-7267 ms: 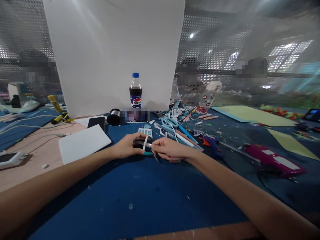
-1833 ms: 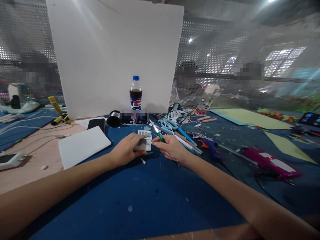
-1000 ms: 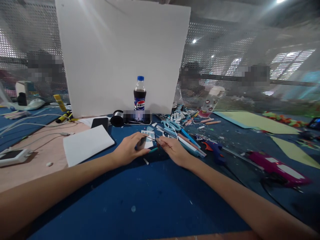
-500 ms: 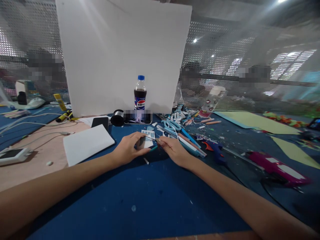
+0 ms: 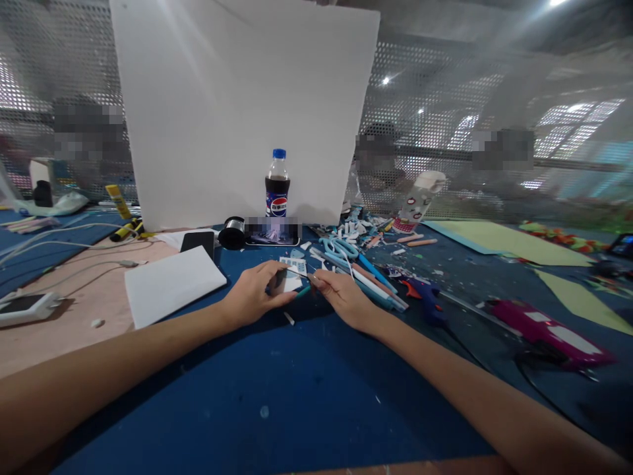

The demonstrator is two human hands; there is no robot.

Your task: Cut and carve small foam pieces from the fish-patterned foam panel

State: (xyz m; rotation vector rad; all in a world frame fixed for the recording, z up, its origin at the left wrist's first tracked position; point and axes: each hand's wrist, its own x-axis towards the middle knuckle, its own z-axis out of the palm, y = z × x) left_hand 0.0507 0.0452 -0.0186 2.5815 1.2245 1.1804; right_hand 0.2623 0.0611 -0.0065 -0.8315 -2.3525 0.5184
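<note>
At the middle of the blue table, my left hand [image 5: 254, 293] curves round a small teal-edged piece [image 5: 303, 291], its fingers partly closed over it. My right hand [image 5: 343, 298] faces it with thumb and forefinger pinched together. A thin dark sliver lies between the two sets of fingertips; too small to name. Beyond and below the fingers lie a white card [image 5: 289, 284] and a small sheet with a blue printed pattern [image 5: 294, 264]. Blue-handled scissors [image 5: 341, 248] and several pens [image 5: 376, 290] rest just right of my right hand.
A cola bottle [image 5: 278, 188] stands behind a propped phone [image 5: 271, 234], beside a wire spool [image 5: 232, 233]. A white board [image 5: 175, 287] lies left. On the right are a blue glue gun [image 5: 430, 303], a magenta tool [image 5: 548, 330] with a cord, paper scraps [image 5: 363, 227] and a tilted clear bottle [image 5: 418, 201].
Both hands hold nearly the same position. My right fingertips have shifted very slightly; nothing else has visibly moved.
</note>
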